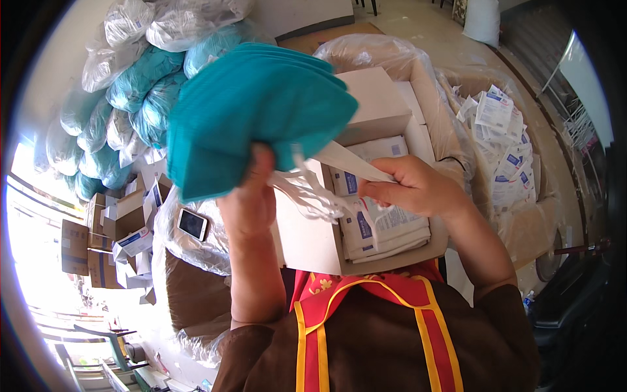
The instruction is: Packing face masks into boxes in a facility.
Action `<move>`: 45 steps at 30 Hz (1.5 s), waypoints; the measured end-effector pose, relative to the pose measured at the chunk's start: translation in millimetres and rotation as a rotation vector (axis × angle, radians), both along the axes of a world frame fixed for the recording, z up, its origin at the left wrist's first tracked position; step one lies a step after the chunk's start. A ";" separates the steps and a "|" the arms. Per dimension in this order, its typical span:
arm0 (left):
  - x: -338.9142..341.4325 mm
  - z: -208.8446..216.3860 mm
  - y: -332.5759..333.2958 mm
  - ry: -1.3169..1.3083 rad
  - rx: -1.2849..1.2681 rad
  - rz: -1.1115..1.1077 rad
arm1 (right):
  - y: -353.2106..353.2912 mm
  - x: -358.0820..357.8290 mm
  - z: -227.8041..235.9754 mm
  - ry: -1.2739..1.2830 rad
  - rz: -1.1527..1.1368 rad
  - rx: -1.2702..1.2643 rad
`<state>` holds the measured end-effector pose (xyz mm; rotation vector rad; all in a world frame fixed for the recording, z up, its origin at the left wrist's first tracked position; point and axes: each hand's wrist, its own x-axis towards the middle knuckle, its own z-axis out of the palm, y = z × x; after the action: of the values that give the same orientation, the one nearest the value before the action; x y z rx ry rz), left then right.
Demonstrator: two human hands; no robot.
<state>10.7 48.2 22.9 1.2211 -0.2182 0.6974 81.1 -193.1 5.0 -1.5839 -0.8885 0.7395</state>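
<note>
My left hand [251,199] is closed around a stack of teal folded face masks [255,117], held up over the left side of an open white cardboard box [307,238]. White elastic straps [313,196] hang from the stack in a loose bundle. Farther right, my right hand [418,186] pinches a white strap [356,162] between thumb and fingers, and the strap runs taut toward the masks. Below both hands, white printed packets [385,228] lie stacked inside the box. The masks hide part of the left fingers.
A plastic-lined carton [509,228] at the right holds many loose white packets. Plastic bags of teal and white goods [157,98] are piled at the far left. A phone [192,224] lies on plastic at the left, near several small boxes [130,215].
</note>
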 end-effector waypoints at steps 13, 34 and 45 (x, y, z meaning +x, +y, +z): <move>4.7 -7.4 -17.5 -0.332 -0.493 -0.943 | 8.8 -16.9 -40.2 0.321 0.044 0.232; -44.0 36.8 -19.2 0.294 1.673 -0.416 | -1.0 -11.7 48.7 -0.863 0.203 -0.352; -38.8 37.2 -24.0 0.281 1.783 -0.396 | -6.7 -6.3 29.4 -0.313 0.279 -0.187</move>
<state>-28.1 24.2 60.1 2.7995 -0.9227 -0.2426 74.8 -199.8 34.4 -1.7929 -1.3210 0.7996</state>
